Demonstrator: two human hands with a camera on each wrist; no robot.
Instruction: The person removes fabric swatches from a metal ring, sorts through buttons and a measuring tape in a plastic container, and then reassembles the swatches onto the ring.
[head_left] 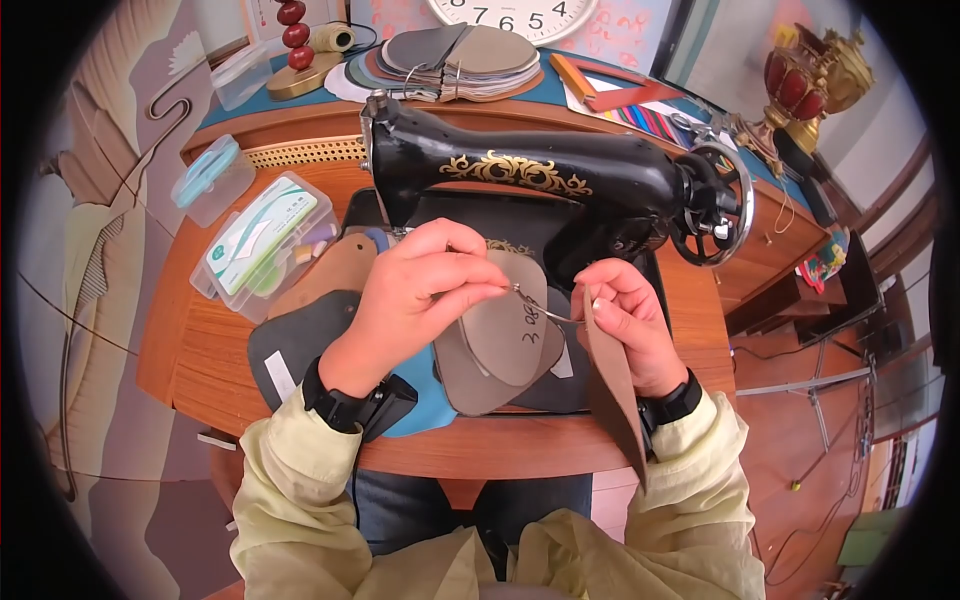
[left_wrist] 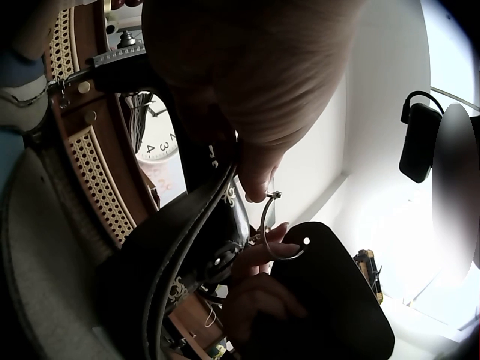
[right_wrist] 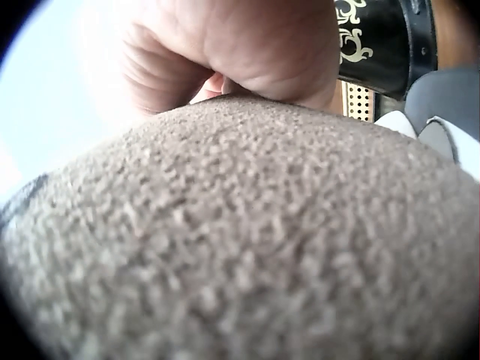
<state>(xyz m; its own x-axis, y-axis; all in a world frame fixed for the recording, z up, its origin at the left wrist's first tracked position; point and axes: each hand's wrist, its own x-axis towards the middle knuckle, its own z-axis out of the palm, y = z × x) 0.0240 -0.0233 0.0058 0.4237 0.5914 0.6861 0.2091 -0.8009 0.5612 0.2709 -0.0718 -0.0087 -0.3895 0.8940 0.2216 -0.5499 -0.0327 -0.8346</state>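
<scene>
My left hand (head_left: 425, 290) pinches one end of an open metal ring (head_left: 545, 312) between thumb and fingertips. The ring's curve (left_wrist: 265, 225) shows in the left wrist view, its other end by a punched hole in a leather piece (left_wrist: 330, 292). My right hand (head_left: 630, 325) grips that brown-grey leather piece (head_left: 612, 385) near its top, edge-on to the head view. Below the ring hangs or lies a taupe swatch (head_left: 500, 335) with handwritten figures; whether the ring passes through it cannot be told. In the right wrist view the rough leather (right_wrist: 247, 225) hides most of the fingers.
A black sewing machine (head_left: 530, 165) stands just beyond the hands. Brown, black and blue leather pieces (head_left: 415, 400) lie under and beside the left hand. Clear plastic boxes (head_left: 265, 245) sit at the left; a stack of swatches (head_left: 460, 60) and a clock (head_left: 515, 15) are behind.
</scene>
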